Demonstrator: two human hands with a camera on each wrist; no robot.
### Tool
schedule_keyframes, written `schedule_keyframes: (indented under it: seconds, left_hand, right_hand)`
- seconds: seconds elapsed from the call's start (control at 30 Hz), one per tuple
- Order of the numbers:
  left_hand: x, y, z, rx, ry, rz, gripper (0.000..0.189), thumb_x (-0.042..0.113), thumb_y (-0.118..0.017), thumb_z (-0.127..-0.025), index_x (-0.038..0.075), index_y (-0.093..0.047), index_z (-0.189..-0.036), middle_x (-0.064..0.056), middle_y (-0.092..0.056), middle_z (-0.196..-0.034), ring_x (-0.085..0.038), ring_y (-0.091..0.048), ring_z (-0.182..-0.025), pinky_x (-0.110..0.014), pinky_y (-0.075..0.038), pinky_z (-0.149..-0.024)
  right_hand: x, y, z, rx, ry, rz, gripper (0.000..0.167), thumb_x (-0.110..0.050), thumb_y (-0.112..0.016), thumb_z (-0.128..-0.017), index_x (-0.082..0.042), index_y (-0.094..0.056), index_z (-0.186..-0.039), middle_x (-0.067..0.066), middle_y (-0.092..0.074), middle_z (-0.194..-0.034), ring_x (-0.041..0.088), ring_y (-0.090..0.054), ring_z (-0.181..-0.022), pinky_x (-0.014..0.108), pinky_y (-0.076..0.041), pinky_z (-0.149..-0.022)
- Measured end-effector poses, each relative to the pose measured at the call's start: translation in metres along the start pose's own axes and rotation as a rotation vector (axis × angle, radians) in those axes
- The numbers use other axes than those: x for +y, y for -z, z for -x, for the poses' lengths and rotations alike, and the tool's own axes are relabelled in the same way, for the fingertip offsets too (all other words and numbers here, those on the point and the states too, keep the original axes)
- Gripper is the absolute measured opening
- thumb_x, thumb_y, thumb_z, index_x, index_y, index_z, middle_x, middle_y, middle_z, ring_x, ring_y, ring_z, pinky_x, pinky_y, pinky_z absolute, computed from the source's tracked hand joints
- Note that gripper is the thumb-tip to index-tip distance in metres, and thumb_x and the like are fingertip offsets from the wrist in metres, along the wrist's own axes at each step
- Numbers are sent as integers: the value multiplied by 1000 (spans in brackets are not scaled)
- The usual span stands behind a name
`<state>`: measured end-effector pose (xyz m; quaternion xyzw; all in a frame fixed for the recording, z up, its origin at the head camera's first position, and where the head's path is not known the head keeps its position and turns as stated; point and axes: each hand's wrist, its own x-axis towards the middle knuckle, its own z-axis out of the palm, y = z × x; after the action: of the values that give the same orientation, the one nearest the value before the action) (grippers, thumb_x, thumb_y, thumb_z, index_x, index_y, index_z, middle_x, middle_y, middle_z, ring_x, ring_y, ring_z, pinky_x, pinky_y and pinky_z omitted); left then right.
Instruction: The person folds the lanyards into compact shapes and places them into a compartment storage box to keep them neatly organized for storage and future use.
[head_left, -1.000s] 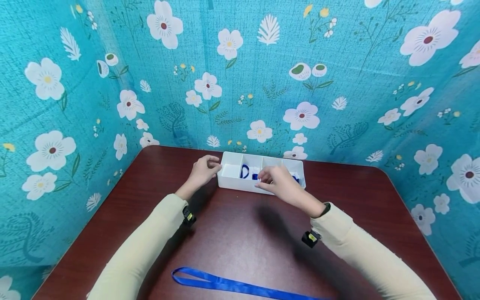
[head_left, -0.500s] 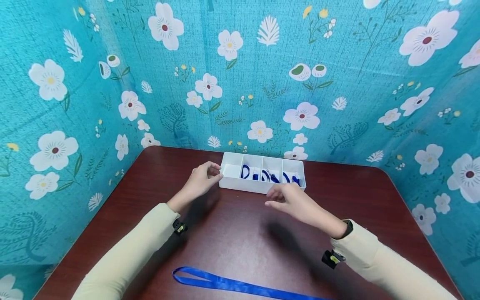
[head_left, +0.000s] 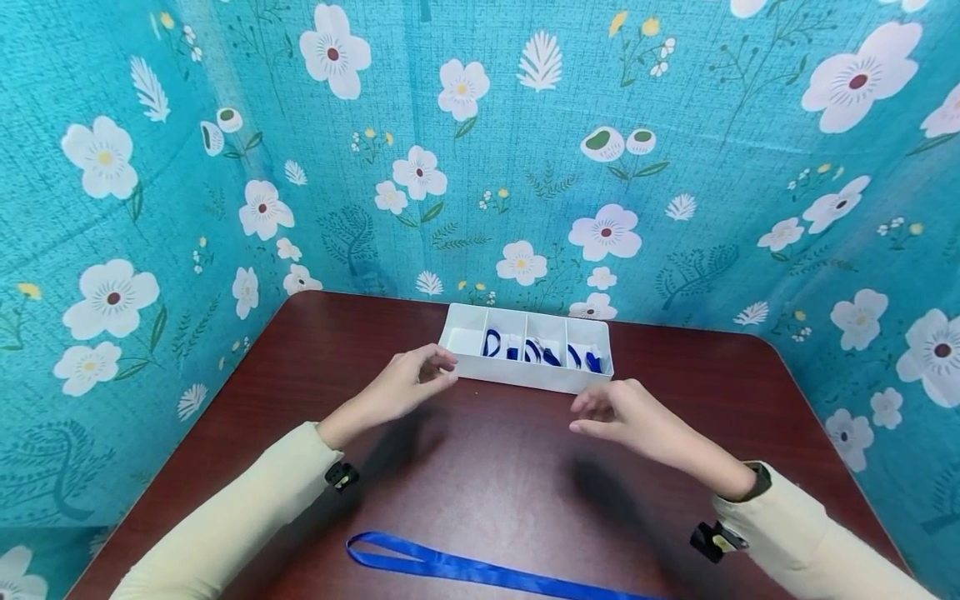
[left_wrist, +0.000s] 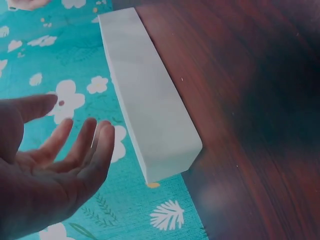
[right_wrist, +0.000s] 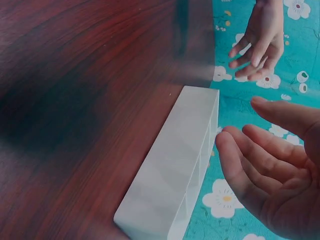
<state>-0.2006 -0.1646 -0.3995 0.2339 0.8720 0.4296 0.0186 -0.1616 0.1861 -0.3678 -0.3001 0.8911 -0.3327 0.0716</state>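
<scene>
A white divided box (head_left: 517, 374) stands at the back of the table, its compartments side by side. Dark blue strap pieces (head_left: 492, 342) lie in several of them; the leftmost shows only its white floor. My left hand (head_left: 405, 383) hovers just in front of the box's left end, fingers loosely bent and holding nothing. Off the front right corner, my right hand (head_left: 633, 421) hangs over the table, also holding nothing. Both wrist views show gaps between thumb and fingers, for the left hand (left_wrist: 65, 155) and the right hand (right_wrist: 275, 165) alike.
A bright blue lanyard (head_left: 465, 570) with a loop at its left end lies along the near side of the dark red wooden table (head_left: 480, 467). Teal flowered cloth (head_left: 480, 167) hangs behind the table and on both sides.
My right hand has drawn back from over the box, toward me and to the right, uncovering the compartments. My left hand has come slightly nearer to me. The lanyard stays put.
</scene>
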Motion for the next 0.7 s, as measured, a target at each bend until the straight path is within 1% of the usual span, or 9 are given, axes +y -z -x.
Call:
schedule_keyframes:
  seconds: [0.13,0.23,0.33,0.43,0.53,0.6,0.7]
  left_hand:
    - [4,-1,9,-119,-35,35,29,19,-71,-94,5,-65,-119,-6,-68,-113,-18,-66,-103,-41,-55,-90]
    - [7,-1,16,-205,-52,58,33,20,-74,-92,5,-66,-121,-6,-67,-116,-21,-64,-108,-45,-54,-92]
    - [9,-1,25,-269,-67,41,35,22,-74,-92,6,-66,-123,-5,-67,-118,-25,-62,-112,-45,-54,-92]
    - [12,-2,32,-310,-70,19,35,24,-74,-93,9,-65,-123,-3,-67,-117,-25,-63,-112,-39,-55,-91]
    - [14,-3,39,-340,-62,23,33,23,-74,-93,11,-65,-122,1,-67,-115,-19,-64,-110,-34,-55,-90]
    - [15,-3,42,-355,-57,24,32,23,-74,-93,13,-64,-121,2,-68,-114,-15,-64,-108,-33,-55,-89]
    - [17,-3,46,-383,-47,28,29,23,-74,-93,15,-64,-119,2,-68,-114,-12,-64,-107,-34,-55,-89]
  right_hand:
    - [5,4,12,-65,-23,-20,21,-22,-78,-88,-6,-72,-100,-8,-68,-82,8,-62,-72,26,-54,-63]
    - [8,5,21,-96,-21,-21,21,-23,-79,-88,-7,-72,-99,-10,-66,-81,6,-60,-69,26,-54,-61]
    - [11,6,29,-119,-25,-21,21,-24,-78,-88,-8,-71,-99,-11,-66,-80,6,-60,-68,25,-54,-59]
    - [14,8,37,-143,-37,-27,22,-25,-78,-88,-9,-71,-100,-12,-66,-81,5,-60,-69,26,-55,-60]
    - [16,10,44,-164,-48,-35,22,-25,-79,-87,-10,-71,-101,-12,-66,-82,6,-61,-70,26,-56,-61]
    - [18,11,48,-181,-56,-49,24,-27,-79,-87,-10,-71,-101,-11,-67,-84,6,-61,-70,26,-56,-61]
    - [19,12,53,-215,-68,-69,25,-29,-79,-87,-10,-70,-101,-9,-68,-87,6,-62,-71,26,-56,-61]
